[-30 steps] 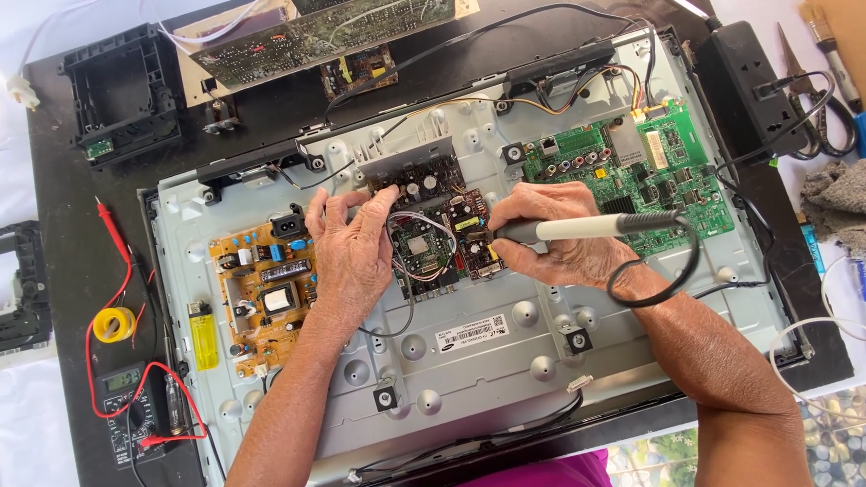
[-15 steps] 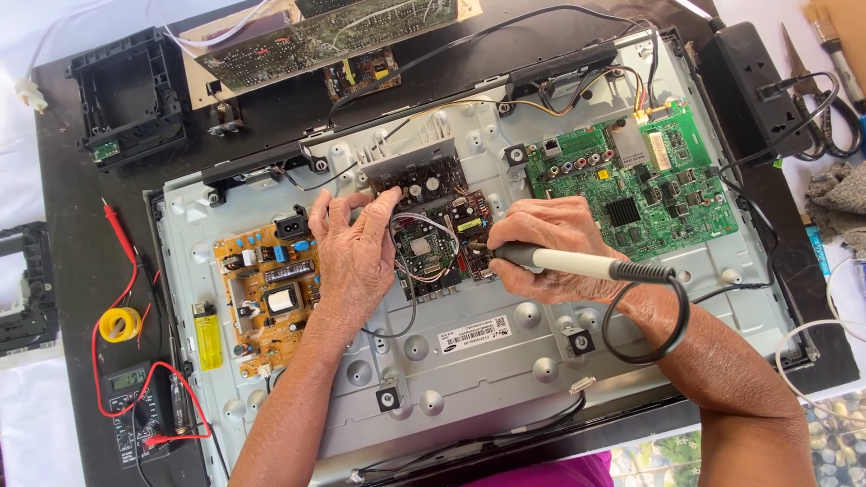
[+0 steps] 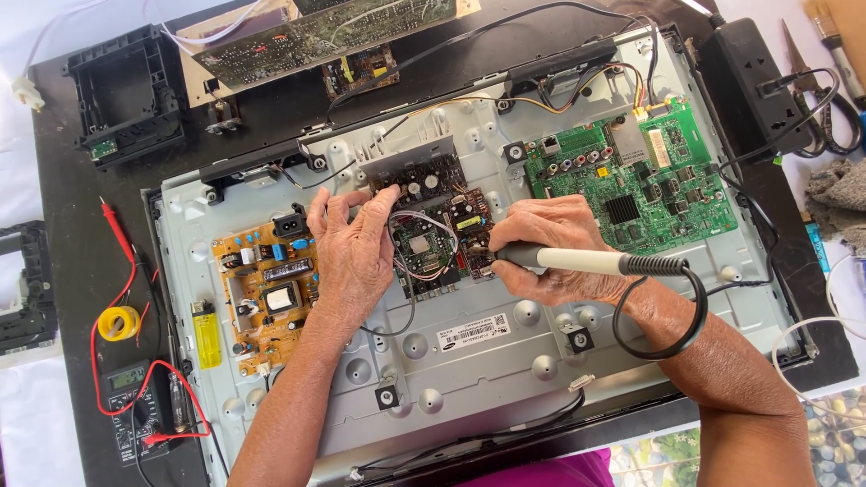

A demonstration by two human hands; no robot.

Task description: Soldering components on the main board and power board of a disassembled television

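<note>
An opened flat-screen set lies face down, its grey metal back panel [image 3: 505, 361] exposed. My left hand [image 3: 354, 252] rests on the panel beside a small dark circuit board [image 3: 431, 236], its fingers pinching something thin at the board's left edge. My right hand [image 3: 552, 243] grips a soldering iron [image 3: 586, 261] with a cream handle and black cord, its tip at the right side of that board. An orange power board [image 3: 266, 293] sits to the left and a green main board [image 3: 636, 185] to the right.
A multimeter [image 3: 131, 410] with red leads, a yellow solder reel [image 3: 118, 323] and a yellow lighter [image 3: 207, 335] lie at the left. A black plastic frame [image 3: 126, 95] and a loose circuit board [image 3: 316, 32] are at the back. A black power strip [image 3: 753, 86] stands at the right.
My right hand has turned the soldering iron flatter and lower, keeping its tip at the small board. The left hand has stayed by the board.
</note>
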